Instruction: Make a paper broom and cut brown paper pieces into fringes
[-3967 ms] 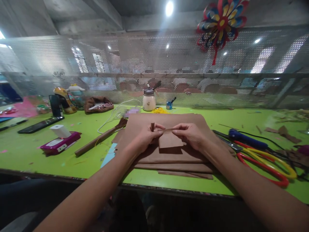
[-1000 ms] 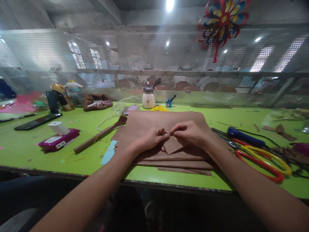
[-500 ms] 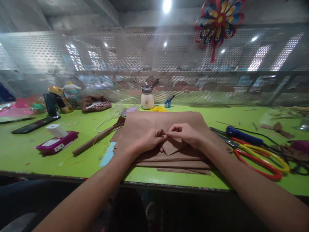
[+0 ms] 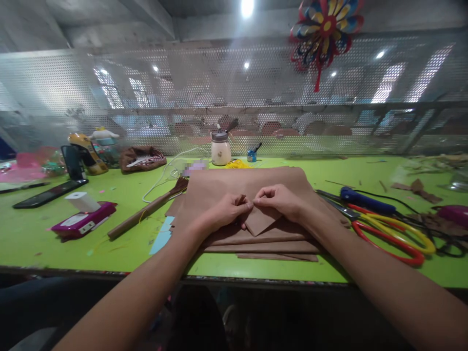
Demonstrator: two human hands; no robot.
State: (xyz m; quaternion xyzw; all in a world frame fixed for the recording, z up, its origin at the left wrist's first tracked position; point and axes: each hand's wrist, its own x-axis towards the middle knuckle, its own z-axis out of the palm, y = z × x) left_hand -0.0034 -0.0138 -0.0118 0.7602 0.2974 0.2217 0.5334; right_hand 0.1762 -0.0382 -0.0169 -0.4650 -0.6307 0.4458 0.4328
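Observation:
A small piece of brown paper or cloth (image 4: 260, 222) is between my two hands, its pointed corner hanging toward me. My left hand (image 4: 230, 212) is closed on its left side, thumb and fingers pinched together. From the other side, my right hand (image 4: 280, 201) pinches its upper edge, thumb against forefinger. The fingertips of both hands almost meet. Under them lies a stack of large brown sheets (image 4: 219, 185), with folded edges toward the table's front. Whether the small piece is folded is hard to make out.
Red- and yellow-handled scissors (image 4: 389, 248) and a blue-handled tool (image 4: 367, 201) with a cord lie right. Left are a brown wrapped stick (image 4: 142, 214), a purple power socket (image 4: 86, 222) and a phone (image 4: 51, 193). Behind the stack stand a white jar (image 4: 220, 150) and a small blue bottle (image 4: 251, 155).
My fingertips have drawn slightly apart, and more of the small brown piece shows between my hands. The whole view has shifted a little.

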